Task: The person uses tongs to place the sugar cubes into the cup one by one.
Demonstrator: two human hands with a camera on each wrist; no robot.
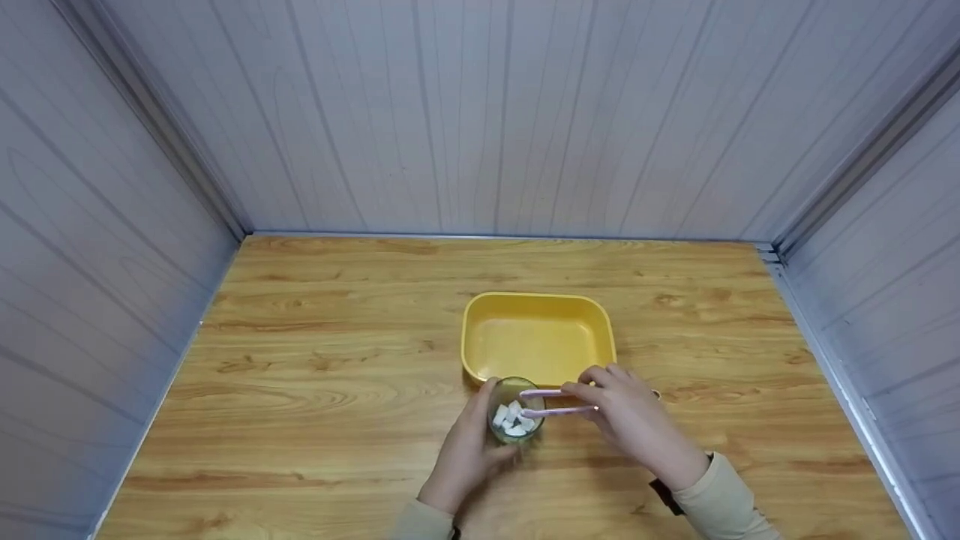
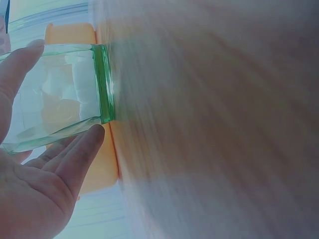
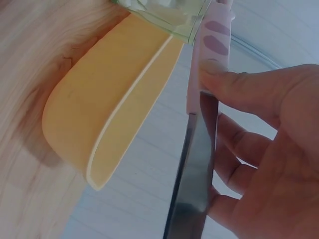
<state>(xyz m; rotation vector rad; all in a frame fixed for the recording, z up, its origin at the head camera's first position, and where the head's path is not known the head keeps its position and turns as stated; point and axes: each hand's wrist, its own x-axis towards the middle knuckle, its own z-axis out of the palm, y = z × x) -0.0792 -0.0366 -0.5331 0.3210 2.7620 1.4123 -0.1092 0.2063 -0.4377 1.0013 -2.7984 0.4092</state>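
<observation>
My left hand (image 1: pixel 466 446) holds a clear greenish glass (image 2: pixel 103 82) around its side, fingers and thumb on opposite walls. Several white chunks (image 1: pixel 513 415) lie in the glass. In my right hand (image 1: pixel 630 416) are tongs (image 3: pixel 192 169) with metal arms and pale pink tips, pinched between thumb and fingers. The tong tips stand apart and reach over the right side of the glass's mouth, close above the white chunks. In the left wrist view the green base of the glass is right at the tabletop.
A yellow rectangular tub (image 1: pixel 536 341) stands just beyond the glass, its inside bare in the head view. The wood-grain table (image 1: pixel 330 375) is enclosed by pale panel walls (image 1: pixel 465 120) at the back and both sides.
</observation>
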